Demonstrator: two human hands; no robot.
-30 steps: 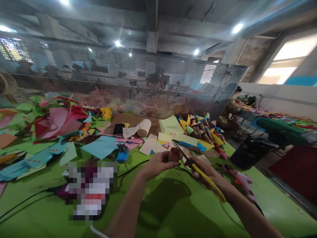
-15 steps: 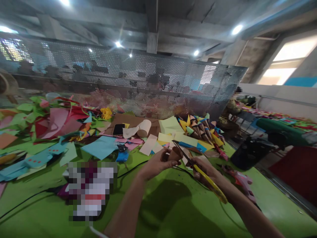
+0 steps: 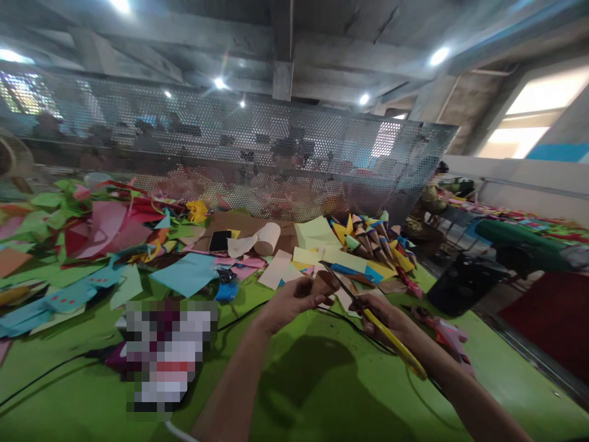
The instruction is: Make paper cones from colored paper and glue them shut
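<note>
My left hand [image 3: 291, 302] is closed round a small brown paper cone [image 3: 324, 283], fingers and thumb pinching its side. In my right hand [image 3: 378, 312] is a pair of scissors [image 3: 391, 341] with yellow handles, its dark blades pointing up and left beside the cone's rim. Whether the blades touch the paper I cannot tell. Just beyond both hands lie a blue strip [image 3: 347, 270] and pale yellow sheets [image 3: 309, 256]. Several paper cones [image 3: 372, 242] are heaped behind my right hand.
A pink glue gun [image 3: 448, 334] lies right of my right hand. Left are a blurred-out box [image 3: 172, 356] with cables, a blue sheet [image 3: 184, 274] and heaped coloured scraps [image 3: 105, 227]. A perforated metal screen [image 3: 257, 153] stands behind. A person [image 3: 430, 202] sits further right.
My right hand and the scissors have shifted slightly right and down. The left hand still holds the cone, turned a little.
</note>
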